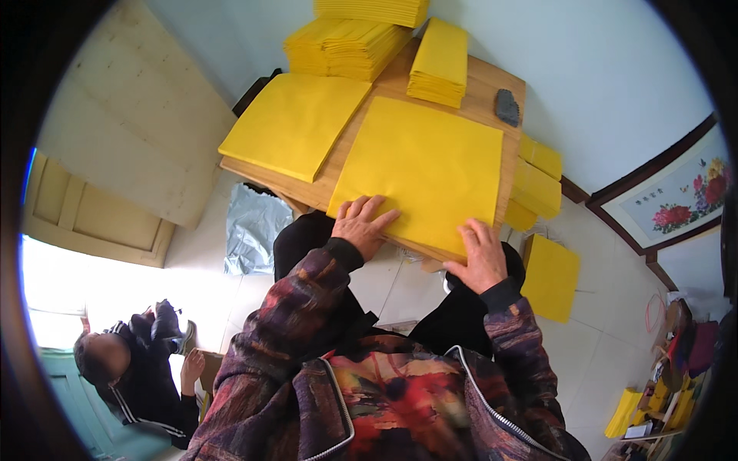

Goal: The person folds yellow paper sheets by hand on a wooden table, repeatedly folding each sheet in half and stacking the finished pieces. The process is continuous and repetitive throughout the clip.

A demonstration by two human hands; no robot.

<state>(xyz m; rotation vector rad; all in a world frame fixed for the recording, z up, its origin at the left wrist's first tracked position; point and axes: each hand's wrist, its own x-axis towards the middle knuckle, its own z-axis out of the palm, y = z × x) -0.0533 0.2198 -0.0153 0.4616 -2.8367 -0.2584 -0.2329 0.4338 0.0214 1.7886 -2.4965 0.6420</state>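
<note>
1. Patterned jacket (400, 384), dark multicoloured, zip open; worn by the person seated at the near side of the counter (486, 84).
2. Left hand (361, 228): fingers (370, 205) spread and unclenched, laid over the near edge of the work, toward its left corner.
3. Right hand (482, 257): fingers (480, 230) resting on top at the near right corner, thumb apart at the edge; whether it pinches underneath cannot be told.
4. Yellow sheet (427, 165), one, broad and slightly rippled; lying flat on the counter before the person, layer count unclear.
5. Flat yellow stack (296, 123), left of the sheet, a strip of wood between.
6. Folded yellow bundle (440, 61), at the far side; higher yellow pile (334, 50) to its left.
7. Grey block (507, 107), far right, apart from the sheet.
8. Handling note, by judgement: light, equal pressure from both hands should suit; the near edge is best kept straight, and ripples smoothed outward with flat fingers, since digging fingertips could crease the surface.
</note>
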